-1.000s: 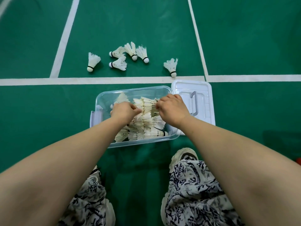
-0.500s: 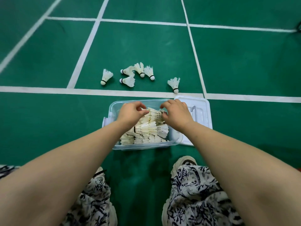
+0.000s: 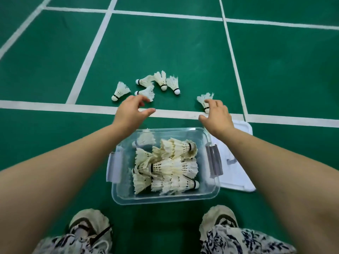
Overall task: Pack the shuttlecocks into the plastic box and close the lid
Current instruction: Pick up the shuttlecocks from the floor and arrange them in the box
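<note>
Both hands have left the plastic box (image 3: 165, 196) and reach far. Left hand (image 3: 131, 111), fingers spread and empty, nears the shuttlecock cluster (image 3: 156, 85). Right hand (image 3: 216, 116), apart, seemingly touches the lone shuttlecock (image 3: 204, 99). Pinch corks, spare feathers. Lid (image 3: 236, 173) lies right.

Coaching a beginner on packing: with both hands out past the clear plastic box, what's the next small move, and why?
Probably close the right hand on the lone white feather shuttlecock under its fingertips; the open left hand can take the nearest one. Six remain unpacked.
</note>
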Tool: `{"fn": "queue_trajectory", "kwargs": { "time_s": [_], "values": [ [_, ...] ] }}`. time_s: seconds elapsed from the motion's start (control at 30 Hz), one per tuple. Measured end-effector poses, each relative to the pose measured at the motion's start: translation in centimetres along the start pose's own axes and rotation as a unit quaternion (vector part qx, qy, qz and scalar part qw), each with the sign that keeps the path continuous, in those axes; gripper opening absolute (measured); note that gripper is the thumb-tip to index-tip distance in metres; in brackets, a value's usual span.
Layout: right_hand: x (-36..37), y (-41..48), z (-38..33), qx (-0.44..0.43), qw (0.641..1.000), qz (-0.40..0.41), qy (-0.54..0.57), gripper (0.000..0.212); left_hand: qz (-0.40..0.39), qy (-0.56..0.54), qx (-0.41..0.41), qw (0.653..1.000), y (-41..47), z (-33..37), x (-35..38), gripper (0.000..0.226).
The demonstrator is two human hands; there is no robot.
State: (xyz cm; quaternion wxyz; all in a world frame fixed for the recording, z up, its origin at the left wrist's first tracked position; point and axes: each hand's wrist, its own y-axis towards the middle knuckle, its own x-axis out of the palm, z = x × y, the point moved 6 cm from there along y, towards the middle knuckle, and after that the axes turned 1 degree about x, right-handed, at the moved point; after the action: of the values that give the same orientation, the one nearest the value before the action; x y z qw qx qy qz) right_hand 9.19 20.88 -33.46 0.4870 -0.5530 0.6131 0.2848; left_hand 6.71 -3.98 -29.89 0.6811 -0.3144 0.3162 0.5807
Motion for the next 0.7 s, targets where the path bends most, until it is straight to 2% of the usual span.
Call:
{"fn": "queue_trajectory", "kwargs": {
  "time_s": [0.3, 0.43, 0.7],
  "values": [
    [4.5, 10.8, 2.7, 0.069, 0.997, -0.025, -0.04, 0.064, -0.02, 0.003, -0.019, 1.0, 7.7, -3.8, 3.8, 0.036],
    [5.8, 14.2, 4.4, 0.12, 0.992, -0.037, -0.02, 0.065, -0.027, 0.001, -0.035, 0.999, 9.5, -5.8, 5.5, 0.037],
    [7.7, 16.7, 4.0, 0.092, 0.991, -0.057, -0.082, 0.039, -0.034, -0.01, -0.062, 0.997, 10.6, -7.6, 7.0, 0.045]
  ]
}}
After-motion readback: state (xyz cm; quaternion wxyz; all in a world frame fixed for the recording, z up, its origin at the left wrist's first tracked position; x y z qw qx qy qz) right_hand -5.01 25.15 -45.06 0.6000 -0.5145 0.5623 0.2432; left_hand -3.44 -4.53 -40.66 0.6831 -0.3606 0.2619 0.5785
